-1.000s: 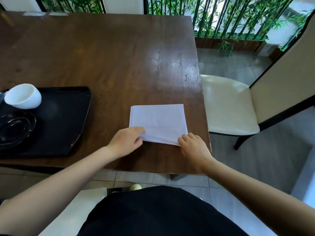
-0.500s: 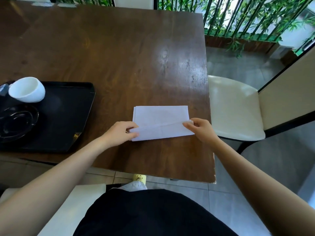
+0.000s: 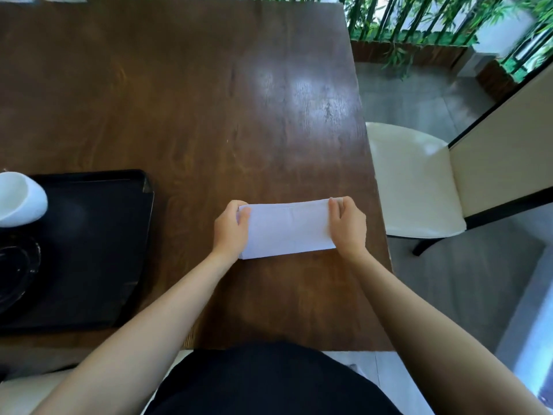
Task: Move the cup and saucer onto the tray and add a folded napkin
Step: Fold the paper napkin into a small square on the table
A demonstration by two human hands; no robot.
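Observation:
A white napkin (image 3: 288, 229) lies folded into a long rectangle on the brown table (image 3: 194, 100), near its right front corner. My left hand (image 3: 230, 230) pinches the napkin's left end and my right hand (image 3: 347, 226) pinches its right end, fingertips at the far edge. To the left sits a black tray (image 3: 98, 250). On it a white cup (image 3: 19, 199) lies tipped on its side at the frame's left edge. A dark glass saucer (image 3: 15, 271) sits on the tray just in front of the cup, partly cut off by the frame.
A cream chair (image 3: 419, 181) with a dark frame stands right of the table. Behind it are green plants and black railings (image 3: 419, 19). The table's right edge runs close beside my right hand. A pale seat shows under my arms at the bottom left.
Both hands carried the napkin's near edge up and over to the far edge, halving it into a narrow strip. The view tilted down and shifted right.

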